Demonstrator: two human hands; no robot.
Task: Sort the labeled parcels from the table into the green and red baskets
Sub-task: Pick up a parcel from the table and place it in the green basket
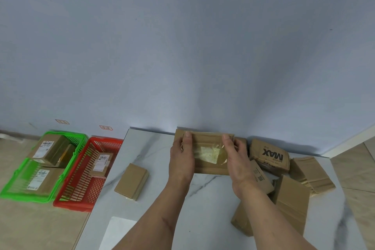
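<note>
Both your hands grip one parcel (210, 153) above the table (156, 148), left hand (181, 157) and right hand (238, 160) on its short ends, long axis crosswise; both baskets lie leftward, nearer your left hand.

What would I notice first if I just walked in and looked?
Probably the two hands, left hand and right hand, gripping a brown parcel by its sides, above the middle of the marble table. Next, the bright baskets on the floor at the left: the green basket, then the red basket beside the table, both holding labeled boxes. A heap of parcels lies on the table's right.
</note>
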